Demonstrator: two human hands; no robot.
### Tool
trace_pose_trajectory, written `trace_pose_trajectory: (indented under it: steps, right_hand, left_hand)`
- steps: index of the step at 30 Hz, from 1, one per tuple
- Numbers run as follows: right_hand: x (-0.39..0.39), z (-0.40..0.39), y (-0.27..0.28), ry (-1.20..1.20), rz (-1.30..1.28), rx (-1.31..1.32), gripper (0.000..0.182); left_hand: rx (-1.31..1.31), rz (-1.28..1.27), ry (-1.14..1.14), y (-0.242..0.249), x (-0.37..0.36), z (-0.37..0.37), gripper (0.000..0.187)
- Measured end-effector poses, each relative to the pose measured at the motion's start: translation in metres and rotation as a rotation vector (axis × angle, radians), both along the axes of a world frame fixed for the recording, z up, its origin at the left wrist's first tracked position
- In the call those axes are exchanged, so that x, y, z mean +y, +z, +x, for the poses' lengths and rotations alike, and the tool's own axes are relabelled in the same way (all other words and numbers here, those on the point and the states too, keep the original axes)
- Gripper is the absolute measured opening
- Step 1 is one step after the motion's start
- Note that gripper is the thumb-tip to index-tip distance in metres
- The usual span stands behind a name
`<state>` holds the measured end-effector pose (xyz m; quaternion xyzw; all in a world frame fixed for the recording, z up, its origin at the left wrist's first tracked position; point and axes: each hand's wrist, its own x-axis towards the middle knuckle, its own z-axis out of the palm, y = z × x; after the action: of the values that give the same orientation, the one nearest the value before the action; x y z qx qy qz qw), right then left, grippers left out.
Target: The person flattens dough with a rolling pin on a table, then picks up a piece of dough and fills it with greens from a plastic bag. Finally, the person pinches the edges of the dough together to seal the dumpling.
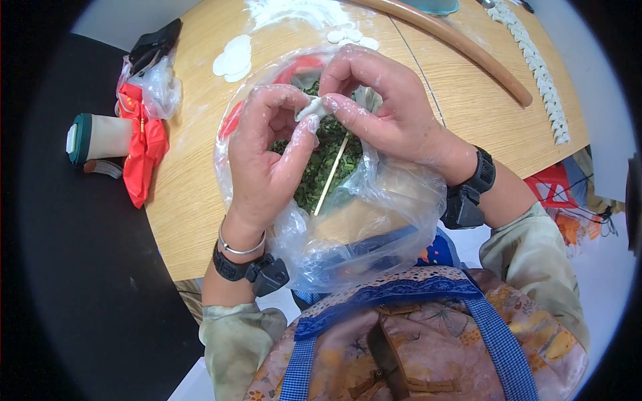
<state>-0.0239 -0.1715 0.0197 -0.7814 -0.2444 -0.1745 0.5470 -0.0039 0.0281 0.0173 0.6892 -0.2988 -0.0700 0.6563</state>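
Note:
Between the fingertips of both hands is a small white dumpling [311, 109], pinched at its edges. My left hand [271, 144] grips its left side with thumb and fingers, and flour whitens the fingertips. On the right side, my right hand [381, 100] presses it with thumb and index finger. Directly below lies chopped green filling [324, 170] in a bowl lined with a clear plastic bag [401, 200]. A thin pale chopstick [331, 175] leans in the greens. The bowl's far side is partly hidden by my hands.
Round dough wrappers [234, 58] lie at the back left, with more wrappers [352, 37] behind the bowl. Loose flour [287, 13] covers the far table. A long wooden rolling pin [461, 47] and a row of finished dumplings [535, 67] lie right. A red bag [142, 144] sits left.

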Motion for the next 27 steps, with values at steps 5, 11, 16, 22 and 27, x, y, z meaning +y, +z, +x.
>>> trace_pose_trajectory:
  steps: [5,11,16,22,27]
  right_hand:
    - [-0.0003,-0.0004,0.0015,-0.004,-0.017,-0.023,0.01]
    - [0.0031,0.0011,0.0003,0.003,0.019,-0.076,0.012]
    - [0.0016,0.0,0.001,0.006,-0.002,-0.054,0.01]
    - [0.0007,-0.0006,0.0019,-0.014,-0.038,-0.086,0.008]
    - [0.0022,-0.0005,0.0025,-0.019,-0.024,-0.116,0.01]
  left_hand:
    - [0.04,0.007,0.006,-0.0002,-0.0001,0.0004,0.026]
    - [0.031,-0.01,0.019,-0.003,-0.0004,0.0016,0.025]
    - [-0.007,-0.022,0.036,-0.0035,-0.0023,0.0009,0.027]
    - [0.056,-0.082,0.052,0.0018,-0.0055,-0.0011,0.03]
    - [0.086,-0.028,0.009,0.002,-0.0006,0.0009,0.027]
